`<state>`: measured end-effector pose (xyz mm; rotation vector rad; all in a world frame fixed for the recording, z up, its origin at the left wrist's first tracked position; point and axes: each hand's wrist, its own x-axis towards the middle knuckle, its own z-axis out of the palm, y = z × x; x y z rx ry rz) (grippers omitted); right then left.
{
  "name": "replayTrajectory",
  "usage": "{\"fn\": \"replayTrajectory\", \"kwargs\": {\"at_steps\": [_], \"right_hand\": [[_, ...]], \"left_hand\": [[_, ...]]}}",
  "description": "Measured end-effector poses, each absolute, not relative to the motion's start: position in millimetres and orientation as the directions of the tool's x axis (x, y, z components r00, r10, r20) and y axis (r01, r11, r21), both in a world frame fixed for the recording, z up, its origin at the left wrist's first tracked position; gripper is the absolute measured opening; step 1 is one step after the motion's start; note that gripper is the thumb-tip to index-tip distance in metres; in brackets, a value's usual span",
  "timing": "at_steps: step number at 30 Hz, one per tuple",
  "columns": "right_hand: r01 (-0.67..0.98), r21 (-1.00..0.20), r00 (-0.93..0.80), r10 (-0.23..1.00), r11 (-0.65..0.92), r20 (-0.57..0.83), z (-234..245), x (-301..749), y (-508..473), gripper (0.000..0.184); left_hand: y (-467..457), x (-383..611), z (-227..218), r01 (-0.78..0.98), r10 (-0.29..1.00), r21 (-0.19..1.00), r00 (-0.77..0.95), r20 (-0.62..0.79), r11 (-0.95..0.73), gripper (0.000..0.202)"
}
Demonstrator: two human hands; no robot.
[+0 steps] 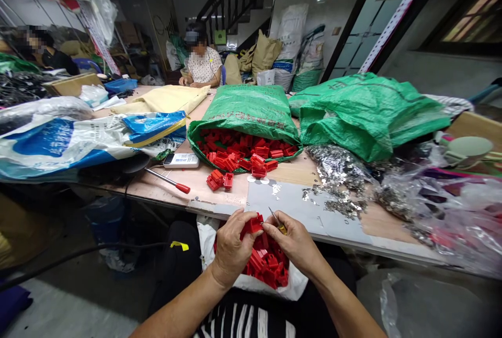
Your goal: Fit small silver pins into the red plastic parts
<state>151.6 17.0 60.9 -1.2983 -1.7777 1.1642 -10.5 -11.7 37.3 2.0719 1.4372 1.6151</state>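
My left hand (232, 248) is closed round a small red plastic part (253, 224), held just below the table edge. My right hand (295, 245) is closed on a thin pointed metal tool with a yellow handle (276, 220), its fingertips touching the same red part. Under both hands, in my lap, a white bag (292, 288) holds several more red parts (269, 265). On the table ahead, an open green sack (247, 110) spills red parts (243, 152), with a few loose ones (218, 179) in front. A heap of small silvery metal pieces (339, 181) lies to the right.
A red-tipped pen (168, 181) and a white remote-like device (181, 160) lie left of the sack. A second green sack (368, 113) and clear plastic bags (443, 207) crowd the right. Blue-white sacks (78, 136) lie left. A seated person (202, 63) works at the far end; another person (43, 50) is at far left.
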Motion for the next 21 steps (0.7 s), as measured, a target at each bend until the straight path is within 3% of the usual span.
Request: {"fn": "replayTrajectory", "kwargs": {"at_steps": [15,21], "right_hand": [[0.233,-0.971,-0.345,0.938,0.055,-0.03,55.1,157.1,24.5,0.029],[0.284,-0.953,-0.357,0.934,0.101,-0.007,50.9,159.4,21.0,0.023]], "left_hand": [[-14.2,-7.8,40.9,0.535,0.728,0.623,-0.023,0.686,-0.57,0.026],[-16.3,-3.5,33.3,0.501,0.749,0.639,0.028,0.662,-0.584,0.027]]}}
